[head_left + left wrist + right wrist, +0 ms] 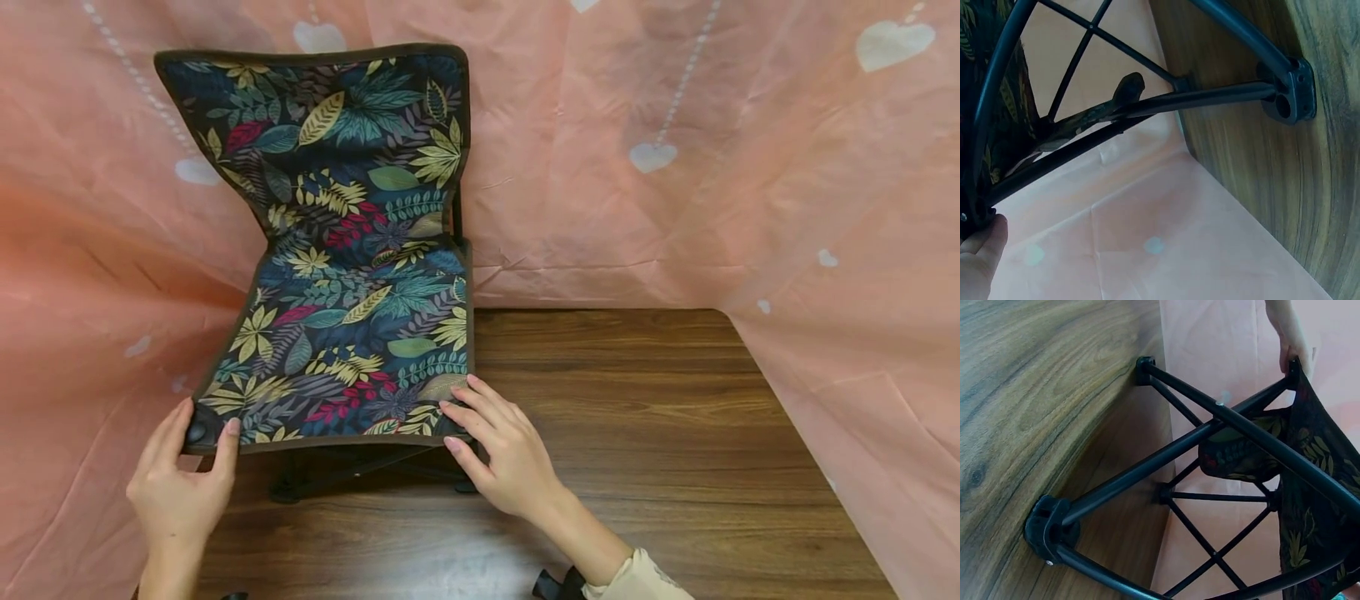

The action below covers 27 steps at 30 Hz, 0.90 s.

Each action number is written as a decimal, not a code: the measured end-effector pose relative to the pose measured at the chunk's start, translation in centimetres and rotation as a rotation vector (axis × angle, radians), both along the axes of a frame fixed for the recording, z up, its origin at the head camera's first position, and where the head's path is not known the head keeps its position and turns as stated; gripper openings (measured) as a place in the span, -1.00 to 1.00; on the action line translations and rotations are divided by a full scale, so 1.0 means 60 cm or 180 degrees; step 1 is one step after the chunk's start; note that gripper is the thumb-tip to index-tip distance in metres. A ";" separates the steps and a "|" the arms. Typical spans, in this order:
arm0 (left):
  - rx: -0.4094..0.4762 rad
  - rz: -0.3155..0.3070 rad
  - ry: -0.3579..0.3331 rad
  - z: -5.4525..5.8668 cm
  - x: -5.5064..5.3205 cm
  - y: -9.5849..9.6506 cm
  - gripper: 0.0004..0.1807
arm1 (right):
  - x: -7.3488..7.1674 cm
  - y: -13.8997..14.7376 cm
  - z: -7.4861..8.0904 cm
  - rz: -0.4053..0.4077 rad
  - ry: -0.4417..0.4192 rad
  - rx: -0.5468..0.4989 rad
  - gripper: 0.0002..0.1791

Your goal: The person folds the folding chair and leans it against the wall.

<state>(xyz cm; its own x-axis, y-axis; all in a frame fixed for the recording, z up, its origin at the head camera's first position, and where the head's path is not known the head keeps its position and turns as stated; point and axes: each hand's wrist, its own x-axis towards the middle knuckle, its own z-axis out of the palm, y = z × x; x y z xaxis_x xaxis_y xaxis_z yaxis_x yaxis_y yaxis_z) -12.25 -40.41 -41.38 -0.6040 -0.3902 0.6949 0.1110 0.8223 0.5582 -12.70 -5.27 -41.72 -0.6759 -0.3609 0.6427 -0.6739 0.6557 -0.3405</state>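
A folding chair [352, 325] with dark leaf-print fabric stands unfolded on the wooden surface, its backrest at the far side. My left hand [180, 492] grips the front left corner of the seat, thumb on the front edge and fingers along the side. In the right wrist view the left hand [1294, 337] shows at that corner too. My right hand [506, 450] rests on the front right corner, fingers spread over the fabric and thumb at the front edge. Beneath the seat, black crossed tubes [1147, 462] run down to a plastic foot [1050, 528] on the wood.
The brown wooden tabletop [637, 417] extends to the right of the chair. Pink cloth with white hearts [600, 150] hangs behind and at both sides, close to the backrest. A small black object [558, 583] shows by the right sleeve at the bottom edge.
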 end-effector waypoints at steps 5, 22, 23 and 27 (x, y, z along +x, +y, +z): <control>-0.0109 -0.0116 -0.0120 -0.002 0.002 -0.005 -0.38 | 0.001 0.000 -0.003 -0.0011 0.0042 -0.0074 -0.60; -0.0041 -0.0385 0.0250 -0.004 -0.010 -0.015 -0.40 | -0.006 -0.006 -0.014 -0.0001 0.0186 -0.0178 -0.59; -0.0041 -0.0393 0.0247 -0.005 -0.011 -0.016 -0.39 | -0.007 -0.006 -0.014 0.0004 0.0194 -0.0183 -0.59; -0.0036 -0.0452 0.0284 -0.006 -0.011 -0.020 -0.39 | -0.008 -0.007 -0.016 0.0021 0.0222 -0.0221 -0.60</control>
<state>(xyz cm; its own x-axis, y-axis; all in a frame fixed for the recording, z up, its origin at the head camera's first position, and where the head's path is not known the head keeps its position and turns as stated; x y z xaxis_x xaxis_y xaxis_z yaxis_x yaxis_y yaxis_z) -12.90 -41.60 -41.73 -0.5882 -0.2971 0.7522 0.2752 0.8010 0.5316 -13.18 -5.68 -42.66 -0.6263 -0.3182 0.7116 -0.7018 0.6276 -0.3370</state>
